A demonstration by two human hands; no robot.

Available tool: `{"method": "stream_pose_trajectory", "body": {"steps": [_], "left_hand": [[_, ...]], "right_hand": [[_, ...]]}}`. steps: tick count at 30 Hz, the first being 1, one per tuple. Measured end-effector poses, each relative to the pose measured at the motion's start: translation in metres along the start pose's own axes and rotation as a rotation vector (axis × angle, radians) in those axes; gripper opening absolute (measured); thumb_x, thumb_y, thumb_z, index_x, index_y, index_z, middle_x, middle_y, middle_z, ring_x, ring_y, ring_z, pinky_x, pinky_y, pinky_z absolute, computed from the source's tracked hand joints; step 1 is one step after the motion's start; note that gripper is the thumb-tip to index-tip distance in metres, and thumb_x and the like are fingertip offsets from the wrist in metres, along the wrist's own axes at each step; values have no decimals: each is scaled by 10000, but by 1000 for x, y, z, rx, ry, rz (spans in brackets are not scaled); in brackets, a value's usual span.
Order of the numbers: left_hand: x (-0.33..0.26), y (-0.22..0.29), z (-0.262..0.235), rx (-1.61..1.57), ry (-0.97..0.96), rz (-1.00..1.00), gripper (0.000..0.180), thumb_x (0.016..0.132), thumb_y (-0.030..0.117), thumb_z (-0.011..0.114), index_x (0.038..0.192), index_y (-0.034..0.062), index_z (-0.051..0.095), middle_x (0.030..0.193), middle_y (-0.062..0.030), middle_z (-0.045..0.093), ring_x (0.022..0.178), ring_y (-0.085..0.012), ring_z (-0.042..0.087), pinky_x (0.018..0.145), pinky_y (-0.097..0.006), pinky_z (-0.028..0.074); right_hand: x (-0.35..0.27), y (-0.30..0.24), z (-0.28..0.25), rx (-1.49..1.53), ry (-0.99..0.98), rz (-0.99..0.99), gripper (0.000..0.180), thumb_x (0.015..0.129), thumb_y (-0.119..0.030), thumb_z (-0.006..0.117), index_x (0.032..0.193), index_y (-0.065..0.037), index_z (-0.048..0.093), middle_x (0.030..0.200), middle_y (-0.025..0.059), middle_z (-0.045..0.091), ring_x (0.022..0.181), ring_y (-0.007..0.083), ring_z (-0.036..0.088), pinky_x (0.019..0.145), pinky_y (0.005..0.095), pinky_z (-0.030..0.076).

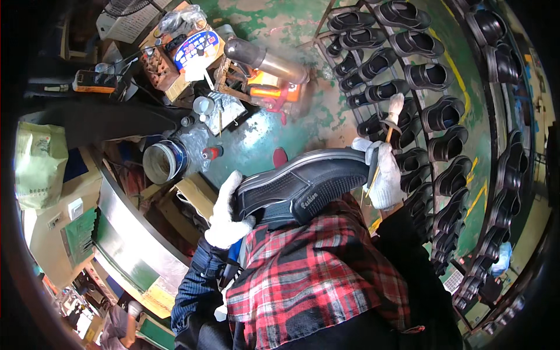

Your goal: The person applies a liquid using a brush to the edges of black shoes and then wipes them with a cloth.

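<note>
A black shoe (303,189) lies on its side in front of my body, its textured sole tilted toward me. My left hand (226,216), in a white glove, grips the shoe's left end. At the shoe's other end is my right hand (383,175), also white-gloved. It is closed around the thin wooden handle of a brush (395,109), whose pale bristle head points up and away from me. The right fingers also appear to touch the shoe. A red plaid apron (315,268) covers my lap below the shoe.
Racks of black shoes (429,76) stand at the right. Ahead are a cluttered workbench (175,87), a dark-ended cylinder (265,61) and a bucket (158,164). A metal-edged counter (137,245) and a green bag (41,163) are on the left. Another person's arm (129,326) shows at lower left.
</note>
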State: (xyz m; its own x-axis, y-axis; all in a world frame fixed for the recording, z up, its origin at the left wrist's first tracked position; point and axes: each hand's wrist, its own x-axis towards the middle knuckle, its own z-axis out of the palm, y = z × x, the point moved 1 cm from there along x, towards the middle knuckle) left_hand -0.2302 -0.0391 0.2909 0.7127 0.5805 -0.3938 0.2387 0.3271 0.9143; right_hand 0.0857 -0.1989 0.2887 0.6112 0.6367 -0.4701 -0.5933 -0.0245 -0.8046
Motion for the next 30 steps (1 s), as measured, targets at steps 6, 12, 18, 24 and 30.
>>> {"method": "stream_pose_trajectory", "body": {"steps": [6,12,18,24,30], "left_hand": [[51,-43,36,-93,-17,-130,976,655,-78,643,1512,6,182,1429,-171,407,1331,-255,408,1118,-369,314],[136,-101,98,-270,99,-272,972,636,-52,710,1488,6,246,1403,-159,437,1304,-261,441,1098,-365,346],[214,-157,126,-337,283,-294,900,683,-1,710,1470,-3,273,1375,-178,474,1280,-253,465,1080,-355,372],[272,-185,123,-457,384,-202,927,728,-67,656,1507,15,161,1396,-172,415,1258,-265,476,1081,-391,387],[269,-196,110,-387,477,-178,950,724,-93,598,1524,36,103,1430,-205,383,1308,-305,431,1082,-440,394]], "right_hand": [[51,-21,-14,9,10,78,412,1017,-398,466,985,-8,594,1106,168,656,952,222,640,854,355,529],[181,15,-92,83,85,275,504,1006,-407,488,1114,64,628,1019,147,696,887,236,680,798,364,558],[314,61,-123,64,19,346,412,986,-357,539,1145,14,618,1023,161,697,910,214,660,843,328,521],[402,90,-113,-67,-118,338,365,996,-364,525,1172,-55,611,1061,132,685,916,231,672,798,390,567],[423,124,-84,-260,-241,207,366,988,-333,539,1124,-21,675,1002,59,700,875,124,623,785,255,486]]}}
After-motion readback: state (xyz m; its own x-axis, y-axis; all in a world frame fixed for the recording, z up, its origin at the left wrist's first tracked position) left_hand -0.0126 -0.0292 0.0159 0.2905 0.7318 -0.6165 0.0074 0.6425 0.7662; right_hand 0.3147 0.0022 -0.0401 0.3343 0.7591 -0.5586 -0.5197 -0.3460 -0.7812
